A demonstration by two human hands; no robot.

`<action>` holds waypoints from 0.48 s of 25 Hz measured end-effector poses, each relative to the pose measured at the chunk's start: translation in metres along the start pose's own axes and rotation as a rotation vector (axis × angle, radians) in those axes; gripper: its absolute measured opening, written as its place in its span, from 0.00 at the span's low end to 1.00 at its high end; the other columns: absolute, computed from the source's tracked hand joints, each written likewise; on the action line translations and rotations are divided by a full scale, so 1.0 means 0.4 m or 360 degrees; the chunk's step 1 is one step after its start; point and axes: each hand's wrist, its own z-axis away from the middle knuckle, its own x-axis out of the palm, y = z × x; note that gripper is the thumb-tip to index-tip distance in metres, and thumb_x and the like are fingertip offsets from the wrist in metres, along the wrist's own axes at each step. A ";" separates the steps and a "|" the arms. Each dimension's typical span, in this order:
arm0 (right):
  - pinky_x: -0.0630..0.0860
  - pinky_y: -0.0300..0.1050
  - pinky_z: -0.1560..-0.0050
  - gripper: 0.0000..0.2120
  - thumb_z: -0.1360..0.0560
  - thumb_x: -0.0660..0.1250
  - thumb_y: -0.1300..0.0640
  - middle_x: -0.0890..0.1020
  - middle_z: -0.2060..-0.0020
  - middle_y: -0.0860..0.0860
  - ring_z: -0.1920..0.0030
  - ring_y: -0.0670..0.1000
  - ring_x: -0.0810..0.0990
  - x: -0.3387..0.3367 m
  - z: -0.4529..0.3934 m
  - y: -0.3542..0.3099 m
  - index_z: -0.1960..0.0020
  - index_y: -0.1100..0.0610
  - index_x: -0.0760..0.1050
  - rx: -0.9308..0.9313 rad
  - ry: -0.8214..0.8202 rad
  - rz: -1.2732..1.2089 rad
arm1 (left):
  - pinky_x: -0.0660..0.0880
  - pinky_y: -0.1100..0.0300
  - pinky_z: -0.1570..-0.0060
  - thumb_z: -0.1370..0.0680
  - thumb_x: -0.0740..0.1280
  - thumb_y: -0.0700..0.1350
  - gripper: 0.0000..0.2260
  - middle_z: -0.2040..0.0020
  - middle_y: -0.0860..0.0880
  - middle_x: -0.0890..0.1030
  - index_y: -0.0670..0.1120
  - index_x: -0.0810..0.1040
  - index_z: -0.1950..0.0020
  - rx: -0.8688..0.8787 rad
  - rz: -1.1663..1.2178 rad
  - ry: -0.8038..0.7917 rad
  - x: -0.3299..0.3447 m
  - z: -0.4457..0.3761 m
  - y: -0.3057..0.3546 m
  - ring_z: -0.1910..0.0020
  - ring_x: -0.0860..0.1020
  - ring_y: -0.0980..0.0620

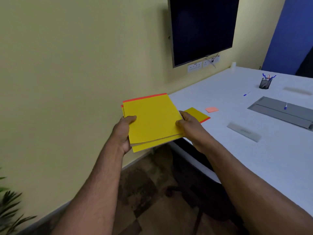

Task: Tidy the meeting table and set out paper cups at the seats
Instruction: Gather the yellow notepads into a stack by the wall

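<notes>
Gripping a stack of yellow notepads (152, 119) with red top strips, the left hand (124, 131) and right hand (189, 128) pinch its side edges at frame centre, just off the white table (254, 158) corner.

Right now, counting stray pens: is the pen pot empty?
No, the pen pot on the table holds several blue pens.

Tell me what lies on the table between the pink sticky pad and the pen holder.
In the head view, one loose blue pen lies on the white table between the pink sticky pad and the pen holder; the rest is bare.
</notes>
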 end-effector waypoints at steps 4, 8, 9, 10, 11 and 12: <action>0.73 0.59 0.38 0.21 0.23 0.60 0.57 0.75 0.38 0.53 0.42 0.55 0.77 0.107 -0.115 0.000 0.30 0.52 0.64 0.0081 -0.0203 0.0293 | 0.80 0.47 0.60 0.20 0.62 0.50 0.19 0.39 0.41 0.81 0.48 0.72 0.30 0.0008 0.0102 0.0074 -0.147 -0.074 0.026 0.48 0.82 0.40; 0.75 0.54 0.49 0.19 0.28 0.65 0.58 0.77 0.47 0.55 0.49 0.54 0.77 0.228 -0.298 0.002 0.39 0.55 0.65 0.0189 -0.0308 0.0385 | 0.81 0.48 0.59 0.20 0.61 0.55 0.20 0.43 0.43 0.83 0.49 0.74 0.31 0.0024 0.0144 0.0078 -0.263 -0.192 0.078 0.49 0.84 0.42; 0.73 0.51 0.54 0.18 0.29 0.65 0.60 0.76 0.50 0.55 0.52 0.54 0.76 0.253 -0.352 0.010 0.41 0.56 0.65 0.0211 -0.0280 0.0378 | 0.81 0.48 0.58 0.20 0.61 0.56 0.20 0.42 0.43 0.83 0.49 0.74 0.31 0.0043 0.0137 0.0072 -0.279 -0.236 0.093 0.48 0.83 0.42; 0.71 0.49 0.57 0.18 0.30 0.65 0.62 0.76 0.51 0.56 0.54 0.54 0.75 0.297 -0.424 0.021 0.41 0.57 0.66 0.0253 -0.0286 0.0314 | 0.81 0.48 0.58 0.20 0.60 0.55 0.20 0.41 0.44 0.83 0.49 0.74 0.31 0.0060 0.0132 0.0068 -0.311 -0.293 0.115 0.47 0.83 0.42; 0.69 0.48 0.57 0.18 0.30 0.65 0.63 0.75 0.51 0.57 0.54 0.54 0.75 0.301 -0.439 0.032 0.42 0.57 0.66 0.0309 -0.0278 0.0246 | 0.81 0.47 0.57 0.20 0.60 0.55 0.20 0.40 0.43 0.82 0.49 0.73 0.30 0.0063 0.0134 0.0064 -0.319 -0.305 0.114 0.45 0.82 0.41; 0.70 0.48 0.55 0.17 0.29 0.65 0.63 0.76 0.50 0.57 0.53 0.56 0.76 0.326 -0.488 0.042 0.42 0.57 0.67 0.0357 -0.0329 0.0137 | 0.80 0.46 0.55 0.20 0.61 0.53 0.20 0.38 0.43 0.81 0.49 0.71 0.29 0.0075 0.0125 0.0074 -0.335 -0.350 0.130 0.43 0.81 0.41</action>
